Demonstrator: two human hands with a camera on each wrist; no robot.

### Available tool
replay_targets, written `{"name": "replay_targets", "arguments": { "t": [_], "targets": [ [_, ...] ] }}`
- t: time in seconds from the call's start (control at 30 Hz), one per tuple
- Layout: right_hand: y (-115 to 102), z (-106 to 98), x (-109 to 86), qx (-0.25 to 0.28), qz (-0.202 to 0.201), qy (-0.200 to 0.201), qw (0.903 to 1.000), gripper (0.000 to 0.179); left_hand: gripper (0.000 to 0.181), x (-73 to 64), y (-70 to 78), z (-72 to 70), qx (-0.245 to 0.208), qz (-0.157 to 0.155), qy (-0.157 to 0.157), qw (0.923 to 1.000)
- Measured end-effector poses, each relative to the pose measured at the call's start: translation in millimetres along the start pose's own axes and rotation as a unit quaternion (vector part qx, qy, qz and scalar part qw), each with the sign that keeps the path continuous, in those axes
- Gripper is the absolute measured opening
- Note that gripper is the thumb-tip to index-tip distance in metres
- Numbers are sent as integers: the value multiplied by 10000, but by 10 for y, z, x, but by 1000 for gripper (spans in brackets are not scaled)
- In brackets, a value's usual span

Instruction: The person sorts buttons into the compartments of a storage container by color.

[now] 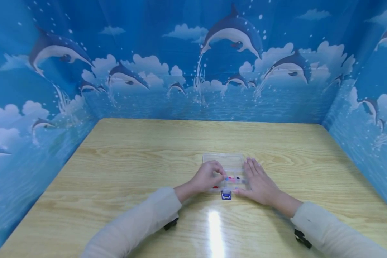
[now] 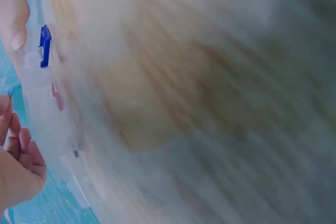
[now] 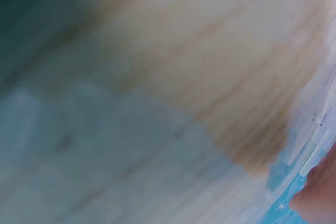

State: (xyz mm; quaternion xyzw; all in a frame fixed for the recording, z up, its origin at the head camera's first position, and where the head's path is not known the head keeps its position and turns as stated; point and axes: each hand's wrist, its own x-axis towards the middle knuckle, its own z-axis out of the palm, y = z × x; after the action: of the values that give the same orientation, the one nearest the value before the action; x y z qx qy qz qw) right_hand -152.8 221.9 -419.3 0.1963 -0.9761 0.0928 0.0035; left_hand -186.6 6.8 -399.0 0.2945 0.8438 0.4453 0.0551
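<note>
A clear plastic compartment box (image 1: 224,162) lies on the table, its lid folded back at the far side. Small red, pink and black pieces (image 1: 232,178) show inside it, and a blue latch (image 1: 226,195) hangs at its front. My left hand (image 1: 209,175) is over the box's left half, thumb and forefinger pinching a tiny blue piece (image 1: 227,178). Its curled fingers also show in the left wrist view. My right hand (image 1: 259,182) lies along the box's right side, fingers straight and thumb at the front edge. Part of it shows in the right wrist view (image 3: 320,192).
The wood-grain table (image 1: 132,154) reaches well past the box on every side. Blue dolphin-print curtains (image 1: 167,71) enclose its back and sides. A bright light reflection runs along the table in front of the box.
</note>
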Motion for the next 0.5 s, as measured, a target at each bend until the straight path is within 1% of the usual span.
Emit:
{"name": "replay_targets", "arguments": {
  "t": [0.1,0.2,0.27,0.3,0.37,0.5],
  "targets": [
    [0,-1,3,-9,-8,10,10000,102,6,17,-8,29,209,109,-67,9997],
    [1,3,5,7,0,9,10000,102,5,37,4,60,572,184,-142,9981],
    [3,7,5,13,8,13,10000,102,5,46,24,77,878,228,-219,9956],
    [4,9,5,16,7,18,10000,102,5,51,36,84,1092,288,-257,9933],
    [4,13,5,26,10,27,10000,102,6,62,51,98,1524,538,-309,9864],
    [4,15,7,17,0,21,10000,102,9,82,56,124,2274,1095,-310,9671]
  ]
}}
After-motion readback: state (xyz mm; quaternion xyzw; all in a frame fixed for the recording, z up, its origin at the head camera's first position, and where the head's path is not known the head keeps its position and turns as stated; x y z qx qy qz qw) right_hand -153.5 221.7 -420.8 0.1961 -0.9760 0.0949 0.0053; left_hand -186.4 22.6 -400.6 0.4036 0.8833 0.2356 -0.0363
